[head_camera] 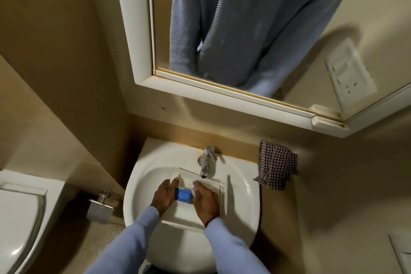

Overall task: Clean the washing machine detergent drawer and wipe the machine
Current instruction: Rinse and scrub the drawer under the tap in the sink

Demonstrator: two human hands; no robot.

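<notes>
Bathroom, seen from above the washbasin [142, 176]. White detergent drawer [189, 213] lies inside the bowl, its far end under the spout of the chrome tap [206, 163], its near end toward the person. A blue insert [182, 194] sits in the drawer's middle compartment, showing between the two hands.

Left hand [165, 196]: clasps the drawer's left side, fingertips reaching forward along the wall. Right hand [205, 202]: clasps the right side, palm down, thumb side toward the blue insert. Both hands grasp the drawer (how far the fingers wrap beneath it is hidden by the backs of the hands). Pale blue sleeves [138, 236] cover both forearms to the wrist.

Whether water is running from the tap I cannot tell; the picture is too soft there.

Surroundings: a checked cloth [277, 165] hangs crumpled over the basin's far right corner. Above, a white-framed mirror [300, 51] reflects a blue-grey ribbed garment and a wall socket plate [350, 71]. To the left, a white toilet [20, 218], lid down, with a metal paper holder [99, 210] on the wall between it and the basin.
</notes>
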